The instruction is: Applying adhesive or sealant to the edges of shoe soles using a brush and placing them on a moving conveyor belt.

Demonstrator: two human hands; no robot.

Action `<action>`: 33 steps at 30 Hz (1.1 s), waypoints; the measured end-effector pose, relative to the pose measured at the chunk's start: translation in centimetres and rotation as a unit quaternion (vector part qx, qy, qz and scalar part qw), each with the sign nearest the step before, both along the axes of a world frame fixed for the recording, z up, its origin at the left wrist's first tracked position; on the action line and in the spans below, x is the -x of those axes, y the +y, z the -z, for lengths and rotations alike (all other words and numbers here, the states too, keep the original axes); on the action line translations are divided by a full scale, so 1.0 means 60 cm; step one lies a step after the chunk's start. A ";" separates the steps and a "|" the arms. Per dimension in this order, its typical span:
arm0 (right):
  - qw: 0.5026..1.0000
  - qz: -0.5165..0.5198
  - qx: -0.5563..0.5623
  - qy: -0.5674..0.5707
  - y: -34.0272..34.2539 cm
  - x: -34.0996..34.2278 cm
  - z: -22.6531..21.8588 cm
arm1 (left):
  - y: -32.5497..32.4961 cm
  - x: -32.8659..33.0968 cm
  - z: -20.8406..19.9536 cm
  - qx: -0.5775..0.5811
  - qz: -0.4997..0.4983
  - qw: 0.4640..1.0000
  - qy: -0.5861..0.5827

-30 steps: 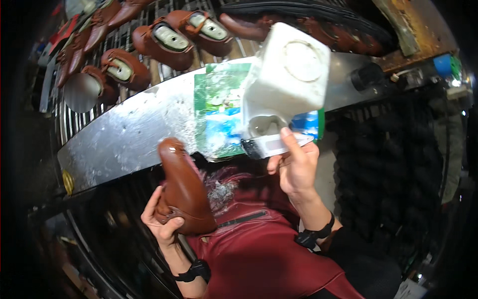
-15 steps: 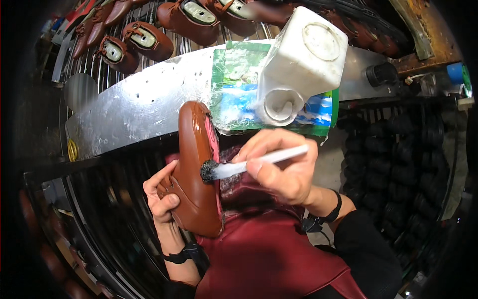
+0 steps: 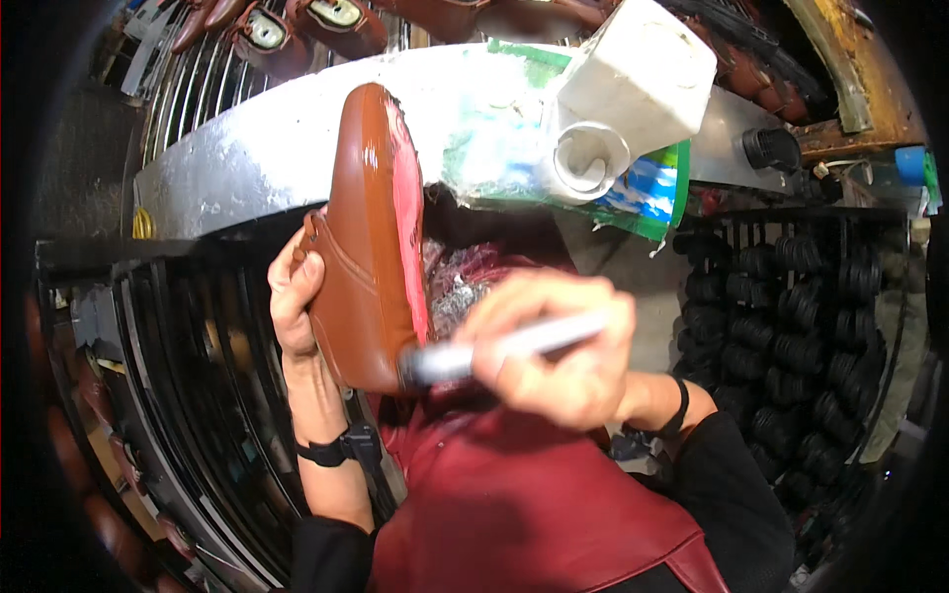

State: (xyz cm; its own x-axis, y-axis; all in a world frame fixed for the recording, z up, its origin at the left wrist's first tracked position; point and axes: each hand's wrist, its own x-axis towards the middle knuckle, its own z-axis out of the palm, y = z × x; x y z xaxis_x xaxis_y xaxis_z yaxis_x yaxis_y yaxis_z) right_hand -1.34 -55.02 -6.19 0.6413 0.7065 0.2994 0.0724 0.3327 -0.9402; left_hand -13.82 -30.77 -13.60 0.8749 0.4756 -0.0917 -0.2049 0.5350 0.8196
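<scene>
My left hand [image 3: 295, 301] grips a brown leather shoe [image 3: 356, 247] at its laced side. The shoe is tipped on its side with the toe pointing away, and its pink underside [image 3: 407, 222] faces right. Blurred by motion, my right hand [image 3: 578, 376] is closed round the white handle of a brush [image 3: 447, 364]. The brush's dark bristles touch the shoe's heel end, at the edge between the brown upper and the underside. Beyond my right hand, a white plastic jug [image 3: 643, 69] lies tilted, its round opening toward me.
The jug rests on a green and blue sheet [image 3: 652, 188] on a metal shelf [image 3: 227, 163]. More brown shoes [image 3: 341, 25] stand on a rack behind it. Stacked black items [image 3: 781, 326] fill a rack at right. A dark red apron [image 3: 524, 494] covers my lap.
The shoe has moved farther away and now shows more of its pink underside. The brush has gone from the shoe's middle to its heel end. The whole view has shifted somewhat.
</scene>
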 end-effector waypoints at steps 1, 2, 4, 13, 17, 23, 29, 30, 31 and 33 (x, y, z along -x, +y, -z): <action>0.993 0.040 0.038 0.102 0.007 0.001 -0.018 | -0.002 -0.006 -0.009 0.001 0.002 1.000 0.004; 0.996 0.041 0.036 0.068 0.017 -0.009 -0.007 | -0.002 -0.013 -0.020 -0.002 -0.012 1.000 0.005; 1.000 0.010 0.012 -0.005 0.013 -0.006 -0.001 | 0.004 -0.007 -0.023 -0.011 -0.026 0.999 0.032; 0.982 -0.082 -0.047 -0.162 0.013 -0.069 -0.053 | -0.046 -0.032 -0.053 0.212 -0.047 0.976 -0.032; 0.970 -0.156 -0.123 -0.143 0.047 -0.105 -0.047 | -0.073 -0.025 -0.041 -0.064 -0.131 0.989 0.012; 0.966 -0.183 -0.037 -0.178 0.105 -0.210 -0.032 | -0.061 0.014 0.080 -0.328 -0.157 0.913 0.185; 0.979 -0.029 -0.003 0.203 0.172 -0.212 0.030 | -0.057 -0.052 -0.040 0.116 -0.112 0.987 -0.006; 0.970 0.003 0.026 0.241 0.163 -0.179 0.037 | -0.047 -0.052 -0.040 0.240 -0.061 0.966 -0.069; 0.956 0.033 0.005 0.293 0.145 -0.149 0.048 | -0.030 -0.052 -0.025 0.249 -0.072 0.965 -0.046; 0.918 0.031 -0.031 0.395 0.120 -0.077 0.038 | 0.001 -0.041 -0.050 0.213 -0.134 0.968 0.008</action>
